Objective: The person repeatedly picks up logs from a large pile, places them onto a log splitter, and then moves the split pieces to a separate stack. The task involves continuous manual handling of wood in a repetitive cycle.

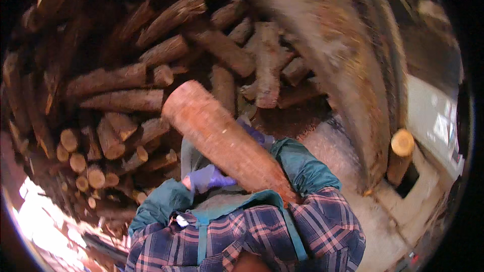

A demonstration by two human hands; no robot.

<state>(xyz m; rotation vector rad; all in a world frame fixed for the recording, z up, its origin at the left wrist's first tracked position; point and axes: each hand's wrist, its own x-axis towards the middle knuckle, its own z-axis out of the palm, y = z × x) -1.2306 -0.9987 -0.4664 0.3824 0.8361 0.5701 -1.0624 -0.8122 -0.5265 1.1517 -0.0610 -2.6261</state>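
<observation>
A thick reddish-brown log (222, 138) slants from the upper left down toward my chest. My left hand (207, 178), in a purple glove, grips its underside near the lower end. My right hand (254, 133), also in a purple glove, is mostly hidden behind the log and holds its far side. Teal sleeves and a plaid shirt fill the lower middle of the view.
A big stack of cut logs (116, 100) fills the left and the back. A large trunk or post (348, 85) slants down the right side. A short log with a pale cut end (402, 143) stands at the right, by a light wall.
</observation>
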